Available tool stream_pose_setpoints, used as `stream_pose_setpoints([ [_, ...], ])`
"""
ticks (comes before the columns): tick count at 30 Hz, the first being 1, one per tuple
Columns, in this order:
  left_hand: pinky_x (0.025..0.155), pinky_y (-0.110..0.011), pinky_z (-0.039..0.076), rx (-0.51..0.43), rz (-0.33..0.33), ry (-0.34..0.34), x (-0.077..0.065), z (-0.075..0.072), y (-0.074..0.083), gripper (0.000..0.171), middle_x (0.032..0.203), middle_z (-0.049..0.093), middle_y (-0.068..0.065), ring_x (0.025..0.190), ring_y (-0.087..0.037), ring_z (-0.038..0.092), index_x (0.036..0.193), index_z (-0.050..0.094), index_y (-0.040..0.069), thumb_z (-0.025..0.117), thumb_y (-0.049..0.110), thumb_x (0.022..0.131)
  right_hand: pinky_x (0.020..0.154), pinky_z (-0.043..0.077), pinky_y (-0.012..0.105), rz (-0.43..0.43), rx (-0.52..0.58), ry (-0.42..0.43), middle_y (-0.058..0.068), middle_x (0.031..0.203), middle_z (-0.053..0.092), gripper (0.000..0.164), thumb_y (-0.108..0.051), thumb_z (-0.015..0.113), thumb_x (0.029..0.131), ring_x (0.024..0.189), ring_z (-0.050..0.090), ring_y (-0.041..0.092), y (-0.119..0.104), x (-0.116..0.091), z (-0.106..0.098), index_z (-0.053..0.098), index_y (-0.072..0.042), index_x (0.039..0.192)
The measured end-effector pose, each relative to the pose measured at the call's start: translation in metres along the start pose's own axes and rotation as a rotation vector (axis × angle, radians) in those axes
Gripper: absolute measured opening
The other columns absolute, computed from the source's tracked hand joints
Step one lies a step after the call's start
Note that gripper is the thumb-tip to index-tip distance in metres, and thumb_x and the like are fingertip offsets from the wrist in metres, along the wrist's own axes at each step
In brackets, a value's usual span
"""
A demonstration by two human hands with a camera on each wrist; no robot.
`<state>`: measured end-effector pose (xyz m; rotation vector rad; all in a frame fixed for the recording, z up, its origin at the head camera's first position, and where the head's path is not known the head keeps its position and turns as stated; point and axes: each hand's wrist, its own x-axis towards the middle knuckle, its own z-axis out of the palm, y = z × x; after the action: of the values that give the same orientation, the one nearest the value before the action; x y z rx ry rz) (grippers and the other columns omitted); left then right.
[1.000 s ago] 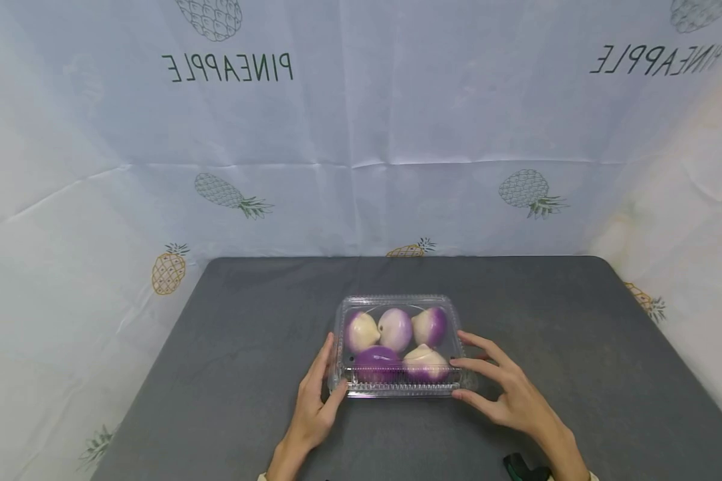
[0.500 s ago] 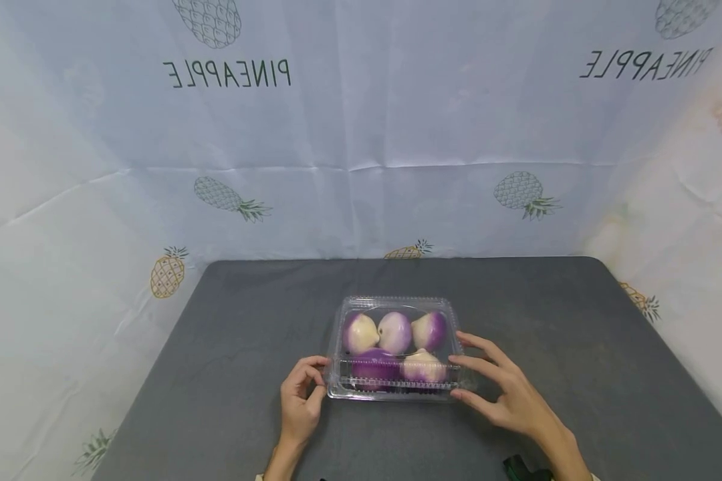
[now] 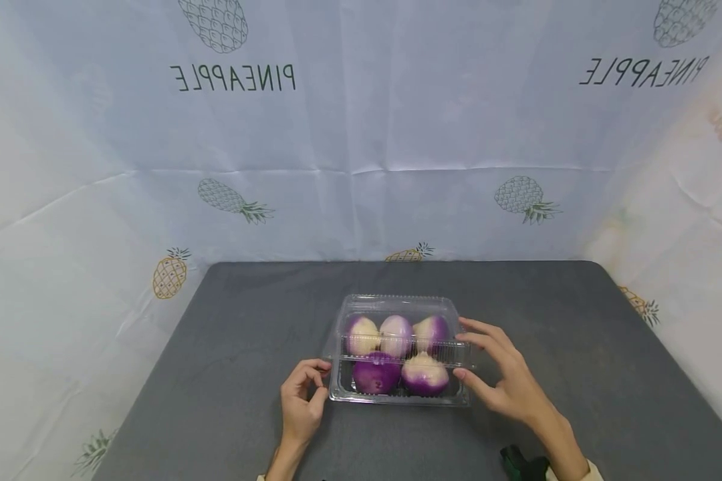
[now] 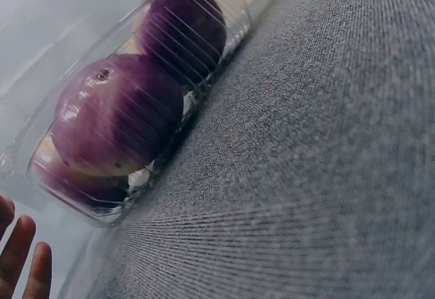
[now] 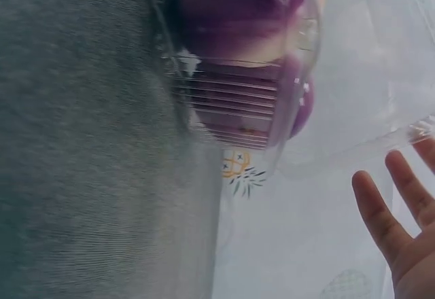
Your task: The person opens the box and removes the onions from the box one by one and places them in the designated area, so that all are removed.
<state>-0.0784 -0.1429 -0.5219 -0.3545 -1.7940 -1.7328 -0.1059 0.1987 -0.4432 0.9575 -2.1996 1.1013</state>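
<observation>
A clear plastic clamshell box [image 3: 397, 401] holds several peeled purple-and-white onions [image 3: 425, 374]. Its lid [image 3: 397, 307] is tilted, raised at the front and low at the back, so the two front onions show uncovered below its edge. My right hand [image 3: 514, 381] holds the lid at its front right corner, thumb below and fingers along the side. In the right wrist view, fingertips [image 5: 367, 183] sit right by the lid's edge. My left hand [image 3: 301, 401] has bent fingers and pinches the base at its front left corner. In the left wrist view, the onions [image 4: 122, 115] press close to the clear wall.
The box stands on a dark grey tabletop [image 3: 265, 321]. White cloth [image 3: 361, 120] printed with pineapples hangs behind and at both sides. A black and green strap [image 3: 520, 464] is at my right wrist.
My left hand has drawn back from the box's left side and lid to the base's front left corner. The lid's front edge has risen and tipped back, with my right hand rising alongside.
</observation>
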Motion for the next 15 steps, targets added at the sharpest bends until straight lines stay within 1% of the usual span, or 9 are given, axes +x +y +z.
stream_pose_setpoints([
  [2,0.085,-0.02,0.055,-0.007,-0.01,-0.016,0.0,0.0,0.0,0.028,0.096,0.064,-0.027,0.092,-0.012,0.067,0.076,0.051,-0.007,0.045,-0.029,0.06,0.09,0.044,0.018,-0.02,0.005,0.021,0.023,0.136,0.06,0.048,-0.015,0.083,0.083,0.129,0.049,0.008,0.001,0.005,0.0,0.065,0.0,0.125],
  [3,0.086,-0.021,0.055,-0.014,-0.031,-0.033,0.0,-0.001,0.0,0.029,0.101,0.064,-0.026,0.096,-0.011,0.067,0.084,0.054,-0.009,0.045,-0.027,0.063,0.089,0.044,0.019,-0.02,0.004,0.027,0.021,0.136,0.061,0.048,-0.015,0.083,0.083,0.127,0.05,0.008,0.001,0.007,-0.001,0.065,0.0,0.125],
  [5,0.091,-0.022,0.054,-0.019,-0.076,-0.09,-0.001,-0.002,0.0,0.037,0.115,0.062,-0.027,0.107,-0.01,0.065,0.106,0.058,-0.013,0.048,-0.022,0.072,0.089,0.043,0.019,-0.01,-0.001,0.031,0.018,0.136,0.061,0.048,-0.011,0.083,0.082,0.121,0.051,0.008,0.002,0.011,-0.002,0.065,0.002,0.125],
  [7,0.1,-0.021,0.051,-0.029,-0.138,-0.176,-0.001,-0.002,0.001,0.054,0.135,0.055,-0.03,0.123,-0.005,0.059,0.134,0.049,-0.013,0.05,-0.015,0.08,0.088,0.043,0.02,0.008,-0.008,0.032,0.014,0.136,0.062,0.053,-0.003,0.083,0.077,0.116,0.052,0.007,0.002,0.014,-0.003,0.064,0.002,0.126],
  [9,0.108,-0.019,0.044,-0.023,-0.186,-0.263,-0.003,-0.002,0.002,0.071,0.151,0.041,-0.033,0.136,-0.003,0.05,0.153,0.032,-0.007,0.057,-0.007,0.086,0.088,0.043,0.02,0.015,-0.008,0.037,0.013,0.136,0.062,0.057,0.002,0.081,0.072,0.115,0.052,0.006,0.002,0.016,-0.003,0.063,0.003,0.127],
  [11,0.113,-0.017,0.036,0.015,-0.212,-0.339,-0.004,-0.001,0.003,0.09,0.16,0.029,-0.036,0.145,-0.003,0.041,0.162,0.017,-0.001,0.066,-0.001,0.086,0.087,0.044,0.02,-0.003,0.001,0.054,0.015,0.134,0.063,0.053,-0.002,0.081,0.077,0.118,0.053,0.006,0.004,0.018,-0.002,0.062,0.005,0.127],
  [12,0.115,-0.017,0.034,0.04,-0.217,-0.366,-0.005,-0.001,0.003,0.099,0.162,0.025,-0.035,0.147,-0.005,0.038,0.163,0.013,0.003,0.071,0.002,0.083,0.086,0.045,0.02,-0.011,0.008,0.063,0.016,0.134,0.063,0.051,-0.005,0.08,0.08,0.121,0.053,0.004,0.004,0.02,-0.002,0.062,0.005,0.127],
  [13,0.115,-0.018,0.032,0.074,-0.234,-0.383,-0.005,0.0,0.004,0.107,0.164,0.024,-0.032,0.149,-0.008,0.037,0.165,0.01,0.008,0.076,0.006,0.081,0.086,0.046,0.02,-0.021,0.018,0.073,0.017,0.133,0.063,0.049,-0.008,0.08,0.083,0.125,0.052,0.003,0.004,0.021,-0.002,0.061,0.006,0.126],
  [15,0.115,-0.02,0.033,0.146,-0.255,-0.403,-0.005,0.001,0.005,0.118,0.167,0.024,-0.027,0.151,-0.017,0.037,0.166,0.007,0.014,0.083,0.013,0.076,0.084,0.046,0.02,-0.04,0.034,0.09,0.017,0.133,0.063,0.046,-0.015,0.078,0.088,0.126,0.053,0.002,0.006,0.023,-0.001,0.061,0.006,0.125],
])
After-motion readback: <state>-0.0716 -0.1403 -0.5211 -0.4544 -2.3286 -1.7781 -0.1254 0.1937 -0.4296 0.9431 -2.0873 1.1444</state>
